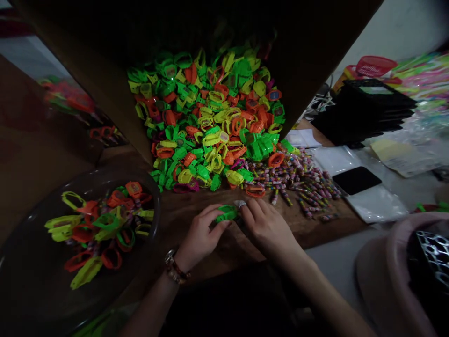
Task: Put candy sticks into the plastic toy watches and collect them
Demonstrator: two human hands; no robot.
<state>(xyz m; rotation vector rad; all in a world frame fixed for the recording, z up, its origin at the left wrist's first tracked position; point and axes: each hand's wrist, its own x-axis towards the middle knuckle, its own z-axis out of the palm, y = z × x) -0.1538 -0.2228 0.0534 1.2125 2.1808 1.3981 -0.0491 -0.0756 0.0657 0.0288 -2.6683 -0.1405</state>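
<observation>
My left hand (203, 229), with a bracelet at the wrist, pinches a green plastic toy watch (227, 213) between thumb and fingers. My right hand (261, 222) is closed at the watch's right end, on a small whitish wrapped piece (240, 204) whose details are blurred. Both hands are above the wooden table's front edge. Just beyond them lies a big pile of green, yellow and orange toy watches (213, 121), spilling from a large open box (315, 61). To the pile's right, many small striped wrapped sticks (308, 182) are spread out.
A dark basin (156, 224) at the left holds more watches. On the right are a black phone-like slab (357, 180) on clear plastic bags (379, 203), a black stack (379, 107), a red basket (375, 66) and a pinkish tub (394, 252).
</observation>
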